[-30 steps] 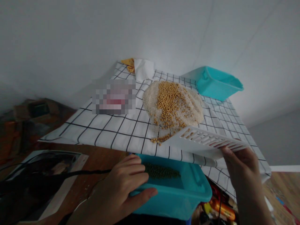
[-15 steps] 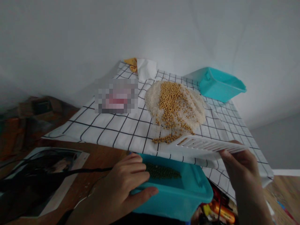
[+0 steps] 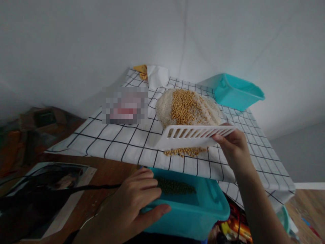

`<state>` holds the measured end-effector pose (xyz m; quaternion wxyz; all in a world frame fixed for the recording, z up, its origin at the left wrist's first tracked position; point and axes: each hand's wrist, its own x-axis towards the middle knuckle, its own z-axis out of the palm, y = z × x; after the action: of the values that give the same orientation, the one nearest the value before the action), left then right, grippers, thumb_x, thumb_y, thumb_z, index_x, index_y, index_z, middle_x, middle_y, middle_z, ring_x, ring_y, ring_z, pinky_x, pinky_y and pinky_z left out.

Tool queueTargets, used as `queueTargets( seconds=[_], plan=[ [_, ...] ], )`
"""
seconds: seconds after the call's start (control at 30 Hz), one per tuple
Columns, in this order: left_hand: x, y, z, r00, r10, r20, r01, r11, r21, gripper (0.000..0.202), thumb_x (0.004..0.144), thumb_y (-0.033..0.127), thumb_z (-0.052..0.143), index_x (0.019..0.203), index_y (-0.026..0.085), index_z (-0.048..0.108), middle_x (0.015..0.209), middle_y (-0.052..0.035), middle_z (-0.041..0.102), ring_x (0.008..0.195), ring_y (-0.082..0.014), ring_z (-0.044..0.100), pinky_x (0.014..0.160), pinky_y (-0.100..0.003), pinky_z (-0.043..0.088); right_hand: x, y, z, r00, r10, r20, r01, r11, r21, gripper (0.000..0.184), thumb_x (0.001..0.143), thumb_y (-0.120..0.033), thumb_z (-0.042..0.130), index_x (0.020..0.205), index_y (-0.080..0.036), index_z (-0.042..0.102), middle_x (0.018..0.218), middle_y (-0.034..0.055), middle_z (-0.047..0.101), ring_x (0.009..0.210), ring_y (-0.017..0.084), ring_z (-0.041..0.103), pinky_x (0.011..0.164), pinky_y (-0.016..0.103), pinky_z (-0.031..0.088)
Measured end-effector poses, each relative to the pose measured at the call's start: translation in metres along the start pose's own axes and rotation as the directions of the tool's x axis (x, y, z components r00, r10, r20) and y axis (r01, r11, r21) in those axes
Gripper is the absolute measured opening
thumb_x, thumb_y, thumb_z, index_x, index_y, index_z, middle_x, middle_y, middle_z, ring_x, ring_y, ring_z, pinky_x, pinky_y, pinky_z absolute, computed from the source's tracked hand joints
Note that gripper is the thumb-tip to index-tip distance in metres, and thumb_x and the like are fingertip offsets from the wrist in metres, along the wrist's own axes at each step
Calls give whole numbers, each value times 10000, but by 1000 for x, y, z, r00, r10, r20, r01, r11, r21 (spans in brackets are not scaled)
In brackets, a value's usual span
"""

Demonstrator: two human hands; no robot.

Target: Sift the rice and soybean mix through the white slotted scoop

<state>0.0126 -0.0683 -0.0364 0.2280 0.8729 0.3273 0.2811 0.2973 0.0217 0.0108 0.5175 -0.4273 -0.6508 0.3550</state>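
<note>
My right hand (image 3: 233,145) is closed on the right end of a white slotted plastic board (image 3: 186,141), held on edge over the near side of a heap. Yellow soybeans (image 3: 182,104) lie in that heap on top of white rice grains (image 3: 163,110). A strip of loose soybeans (image 3: 186,151) shows below the board, on the near side. My left hand (image 3: 139,193) grips the left rim of a turquoise bin (image 3: 188,210), thumb along its front. Small dark green beans (image 3: 175,186) lie in the bin, just below the table's front edge.
A second turquoise bin (image 3: 238,93) stands at the back right of the checked tablecloth (image 3: 127,144). White paper (image 3: 157,76) and a yellow cloth (image 3: 142,71) are at the back left, near a blurred-out item (image 3: 125,106). A dark cable (image 3: 101,186) runs left of my left hand.
My right hand has moved forward and left with the slotted board, from the table's front edge to over the heap's near side. My left hand stays on the bin.
</note>
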Motion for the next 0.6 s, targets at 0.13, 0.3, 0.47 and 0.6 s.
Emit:
queueTargets(
  seconds=[0.13, 0.3, 0.47, 0.6],
  plan=[
    [0, -1, 0, 1000, 3, -8, -3, 1000, 10, 401, 1016, 355, 470, 649, 195, 451, 622, 28, 476, 670, -153, 497, 726, -312, 393, 19, 4, 7, 990, 37, 139, -42, 999, 34, 129, 794, -371, 765, 840, -258, 724, 787, -15, 694, 737, 162, 639, 657, 285, 520],
    [-3, -3, 1, 1000, 8, -3, -8, 1000, 0, 400, 1014, 351, 480, 650, 192, 438, 632, 28, 478, 677, -152, 499, 724, -313, 383, 24, 10, -3, 972, 96, 216, -118, 989, 94, 133, 769, -356, 791, 816, -257, 716, 749, -36, 690, 697, 141, 638, 649, 263, 515],
    [-2, -2, 0, 1000, 11, 3, -11, 1000, -1, 410, 1021, 367, 467, 651, 189, 469, 621, 29, 477, 667, -150, 501, 717, -316, 387, 22, 9, -13, 989, 94, 111, -102, 992, 69, 210, 721, -420, 812, 779, -253, 699, 728, -29, 679, 680, 158, 632, 648, 294, 526],
    [-1, -1, 0, 1000, -1, 5, 1, 1000, -9, 416, 1019, 368, 464, 643, 191, 480, 620, 30, 486, 656, -145, 499, 724, -314, 406, 12, 3, -16, 996, 68, -56, -64, 996, 58, 223, 710, -444, 804, 805, -270, 702, 790, -7, 703, 769, 193, 664, 732, 347, 556]
  ],
)
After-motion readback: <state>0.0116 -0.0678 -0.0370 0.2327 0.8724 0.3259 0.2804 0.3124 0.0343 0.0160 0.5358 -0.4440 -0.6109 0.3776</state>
